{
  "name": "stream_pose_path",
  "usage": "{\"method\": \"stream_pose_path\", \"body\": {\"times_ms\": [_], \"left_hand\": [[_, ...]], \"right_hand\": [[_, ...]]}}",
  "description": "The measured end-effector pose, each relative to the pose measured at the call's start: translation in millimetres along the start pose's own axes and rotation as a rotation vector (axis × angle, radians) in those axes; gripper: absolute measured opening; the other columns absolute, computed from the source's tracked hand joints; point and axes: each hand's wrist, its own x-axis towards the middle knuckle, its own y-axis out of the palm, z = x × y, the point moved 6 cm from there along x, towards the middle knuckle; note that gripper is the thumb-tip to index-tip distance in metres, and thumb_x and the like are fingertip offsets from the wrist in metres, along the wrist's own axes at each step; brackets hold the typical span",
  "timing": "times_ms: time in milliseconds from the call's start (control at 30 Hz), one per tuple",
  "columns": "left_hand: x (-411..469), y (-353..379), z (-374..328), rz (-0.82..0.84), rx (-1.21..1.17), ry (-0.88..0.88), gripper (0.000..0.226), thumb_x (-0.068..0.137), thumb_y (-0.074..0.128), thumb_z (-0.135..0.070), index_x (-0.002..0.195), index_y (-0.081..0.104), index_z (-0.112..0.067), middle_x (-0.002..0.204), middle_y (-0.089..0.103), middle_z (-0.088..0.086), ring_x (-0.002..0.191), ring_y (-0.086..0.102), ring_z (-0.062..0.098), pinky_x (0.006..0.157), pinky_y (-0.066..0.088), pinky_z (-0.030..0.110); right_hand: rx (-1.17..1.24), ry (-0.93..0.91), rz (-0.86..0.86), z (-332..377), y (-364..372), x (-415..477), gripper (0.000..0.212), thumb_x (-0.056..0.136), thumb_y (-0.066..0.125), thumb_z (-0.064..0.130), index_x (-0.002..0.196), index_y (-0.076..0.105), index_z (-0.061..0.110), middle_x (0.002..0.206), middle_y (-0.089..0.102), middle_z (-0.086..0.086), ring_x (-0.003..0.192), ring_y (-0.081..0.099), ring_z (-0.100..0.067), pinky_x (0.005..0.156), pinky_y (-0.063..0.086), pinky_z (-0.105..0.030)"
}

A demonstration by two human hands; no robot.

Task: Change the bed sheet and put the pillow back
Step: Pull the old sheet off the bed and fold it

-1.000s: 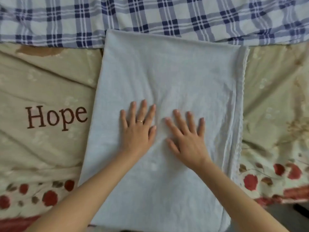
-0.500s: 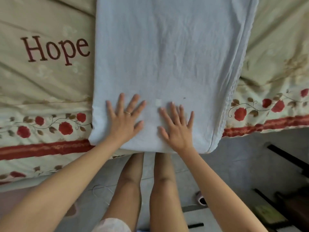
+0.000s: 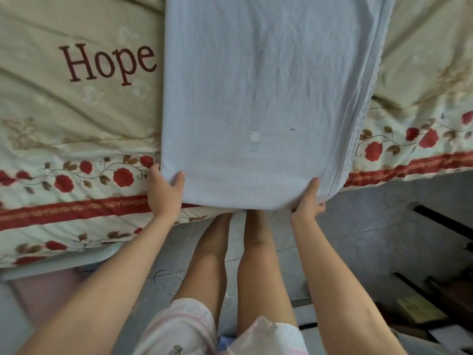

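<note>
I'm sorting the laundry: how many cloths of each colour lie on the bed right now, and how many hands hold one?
light blue sheet, folded: 1
beige sheet with red roses and the word Hope: 1
hands gripping the light blue sheet's near edge: 2, the left hand and the right hand
Total: 2 cloths and 2 hands, 4 in all.

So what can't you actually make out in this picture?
Head view:
- Most fingers of the left hand and right hand: tucked under the folded blue sheet they grip.
- The sheet's far end: cut off by the top edge.
- The pillow: nowhere in frame.
- Dark objects at lower right: too dim and blurred to identify.
</note>
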Motion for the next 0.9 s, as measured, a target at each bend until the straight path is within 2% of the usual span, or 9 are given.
{"method": "stream_pose_path", "body": {"times_ms": [100, 267, 433, 500, 600, 667, 700, 767, 900], "left_hand": [[5.8, -6.3, 5.6, 0.126, -0.194, -0.135, 0.035, 0.086, 0.066, -0.034, 0.106, 0.060, -0.006, 0.102, 0.064, 0.005, 0.097, 0.062, 0.026, 0.074, 0.041, 0.028], [-8.0, -13.7, -2.6, 0.283, -0.239, -0.127, 0.025, 0.090, 0.063, -0.027, 0.102, 0.061, -0.006, 0.099, 0.063, 0.008, 0.091, 0.058, 0.022, 0.076, 0.040, 0.026], [-44.5, -44.1, 11.4, 0.456, -0.284, -0.298, 0.050, 0.088, 0.066, -0.029, 0.127, 0.054, -0.001, 0.122, 0.060, 0.010, 0.110, 0.057, 0.028, 0.088, 0.044, 0.031], [-69.1, -56.9, 21.5, 0.567, -0.281, -0.403, 0.055, 0.087, 0.067, -0.026, 0.132, 0.049, 0.000, 0.126, 0.055, 0.004, 0.116, 0.054, 0.029, 0.090, 0.041, 0.030], [-91.8, -82.1, 31.5, 0.653, -0.146, -0.524, 0.057, 0.086, 0.069, -0.029, 0.130, 0.049, 0.001, 0.126, 0.057, 0.013, 0.114, 0.054, 0.032, 0.086, 0.043, 0.035], [-87.3, -99.0, 24.4, 0.587, -0.168, -0.578, 0.047, 0.088, 0.066, -0.025, 0.123, 0.052, 0.003, 0.107, 0.060, 0.018, 0.093, 0.058, 0.031, 0.069, 0.048, 0.031], [-78.8, -106.0, 11.7, 0.553, -0.261, -0.585, 0.035, 0.090, 0.063, -0.019, 0.114, 0.055, 0.005, 0.090, 0.059, 0.016, 0.072, 0.056, 0.025, 0.051, 0.045, 0.025], [-54.5, -119.9, -26.8, 0.505, -0.473, -0.551, 0.009, 0.094, 0.050, -0.006, 0.093, 0.055, 0.002, 0.066, 0.051, 0.010, 0.044, 0.043, 0.011, 0.028, 0.024, 0.014], [16.3, -139.0, -137.3, 0.428, -0.827, -0.359, 0.025, 0.097, 0.032, -0.001, 0.081, 0.049, -0.010, 0.051, 0.047, 0.001, 0.028, 0.035, -0.001, 0.026, 0.017, 0.010]], "right_hand": [[0.057, 0.106, 0.063, -3.1, -13.8, -1.7, 0.093, 0.074, 0.074, 0.054, 0.144, 0.031, 0.011, 0.136, 0.050, -0.005, 0.110, 0.056, -0.024, 0.097, 0.049, -0.043], [-0.082, 0.055, -0.021, 16.6, -32.4, -23.0, 0.075, 0.080, 0.070, 0.046, 0.137, 0.041, 0.008, 0.121, 0.057, -0.004, 0.100, 0.058, -0.021, 0.083, 0.049, -0.031], [-0.085, 0.041, -0.104, 21.2, -74.3, -61.3, 0.059, 0.080, 0.071, 0.036, 0.127, 0.051, 0.007, 0.115, 0.063, -0.004, 0.094, 0.062, -0.021, 0.080, 0.051, -0.032], [-0.113, 0.097, -0.186, 12.0, -103.9, -82.3, 0.055, 0.081, 0.071, 0.032, 0.127, 0.052, 0.006, 0.118, 0.062, -0.006, 0.100, 0.061, -0.024, 0.079, 0.049, -0.031], [-0.105, 0.145, -0.261, 6.4, -134.6, -113.7, 0.047, 0.090, 0.062, 0.024, 0.129, 0.050, 0.001, 0.129, 0.057, -0.013, 0.113, 0.057, -0.029, 0.075, 0.048, -0.030], [-0.076, 0.068, -0.255, 21.4, -131.6, -125.1, 0.048, 0.093, 0.057, 0.019, 0.134, 0.043, -0.001, 0.134, 0.051, -0.017, 0.117, 0.055, -0.029, 0.074, 0.046, -0.029], [-0.028, -0.009, -0.262, 39.1, -125.2, -129.2, 0.050, 0.090, 0.059, 0.013, 0.135, 0.041, 0.000, 0.131, 0.052, -0.015, 0.112, 0.057, -0.029, 0.073, 0.049, -0.031], [0.153, -0.179, -0.240, 83.3, -102.3, -130.3, 0.051, 0.085, 0.062, 0.003, 0.132, 0.042, 0.004, 0.124, 0.053, -0.011, 0.100, 0.060, -0.024, 0.067, 0.051, -0.030], [0.300, -0.411, -0.086, 192.6, -28.2, -132.8, 0.045, 0.083, 0.059, 0.003, 0.124, 0.047, 0.015, 0.115, 0.057, -0.007, 0.090, 0.060, -0.018, 0.053, 0.050, -0.020]]}}
